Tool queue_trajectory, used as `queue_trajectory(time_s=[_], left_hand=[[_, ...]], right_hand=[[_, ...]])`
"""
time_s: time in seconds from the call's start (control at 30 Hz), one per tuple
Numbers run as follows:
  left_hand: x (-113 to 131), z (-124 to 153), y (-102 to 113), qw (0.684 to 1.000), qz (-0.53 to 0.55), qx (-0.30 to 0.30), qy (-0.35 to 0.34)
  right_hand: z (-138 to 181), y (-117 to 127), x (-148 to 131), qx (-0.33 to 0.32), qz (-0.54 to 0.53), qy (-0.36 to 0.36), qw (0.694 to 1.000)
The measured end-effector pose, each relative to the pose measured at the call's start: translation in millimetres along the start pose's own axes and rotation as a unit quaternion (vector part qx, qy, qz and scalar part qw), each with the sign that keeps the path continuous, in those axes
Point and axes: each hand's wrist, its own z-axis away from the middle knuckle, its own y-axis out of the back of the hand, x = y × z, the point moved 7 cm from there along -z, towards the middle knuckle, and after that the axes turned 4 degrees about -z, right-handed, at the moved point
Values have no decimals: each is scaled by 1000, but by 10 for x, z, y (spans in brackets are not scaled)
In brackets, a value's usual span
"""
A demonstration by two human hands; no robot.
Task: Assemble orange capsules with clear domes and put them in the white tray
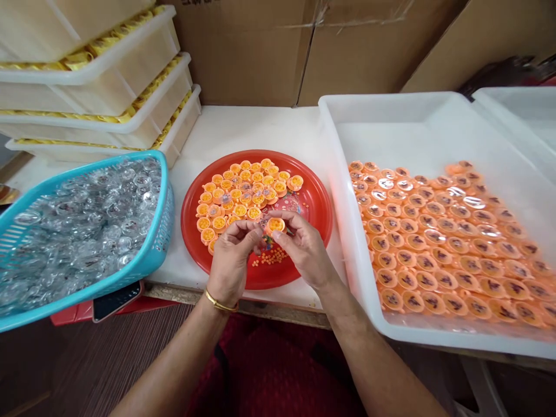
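Note:
My left hand (pixel 230 258) and my right hand (pixel 304 246) meet over the front of a red round plate (pixel 313 200). My right hand's fingers pinch a small orange cup (pixel 275 224) filled with yellow beads. My left hand's fingertips are pressed together right beside that cup, on a small clear piece I can barely make out. Several more filled orange cups (pixel 243 194) lie in rows on the plate. Loose yellow beads (pixel 269 258) lie on the plate under my hands.
A blue basket (pixel 150 260) of clear plastic lids stands at the left. A white tray (pixel 343 174) with rows of closed orange cups is at the right. Stacked white trays (pixel 108 75) and cardboard boxes (pixel 304 46) stand behind. A phone (pixel 115 301) lies under the basket.

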Motion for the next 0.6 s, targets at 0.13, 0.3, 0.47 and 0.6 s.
queue_trajectory(time_s=[0.13, 0.3, 0.47, 0.6], left_hand=[[75, 8, -27, 997, -61, 0, -37], [50, 41, -22, 992, -112, 4, -51], [27, 63, -7, 989, -141, -6, -42], [61, 18, -18, 992, -124, -21, -23]], right_hand=[[-2, -2, 4, -1, 18, 1, 1000], [-1, -9, -25, 1, 28, 20, 999], [-5, -11, 1, -5, 27, 15, 1000], [-10, -14, 16, -10, 3, 17, 1000]])
